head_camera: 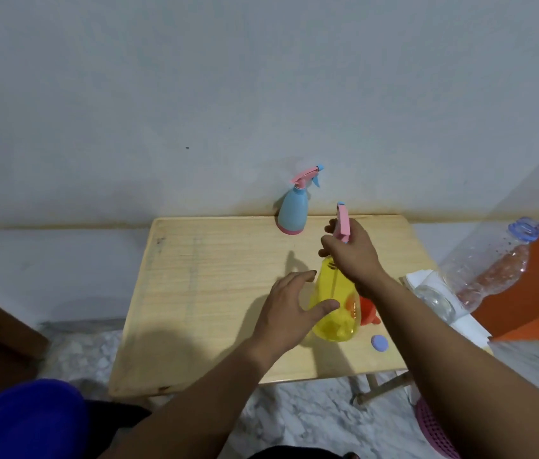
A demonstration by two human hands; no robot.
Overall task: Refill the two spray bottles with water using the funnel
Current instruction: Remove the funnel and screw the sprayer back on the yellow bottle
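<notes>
**Yellow bottle held at the pale wood surface**

The right hand (354, 256) has its grip curled round the pink trigger head (342, 223) of the translucent yellow spray bottle (334, 309); the left hand (289, 306) lies wide against its side. An orange funnel (369, 313) sits half hidden behind it. The blue spray bottle (293, 210) stands by the wall, a clear plastic water bottle (493, 270) to the right, a round blue cap (379, 343) on the surface (211, 293).

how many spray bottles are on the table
2. The blue spray bottle stands at the table's far edge; the yellow spray bottle stands nearer, its pink head held by the right hand.
</notes>
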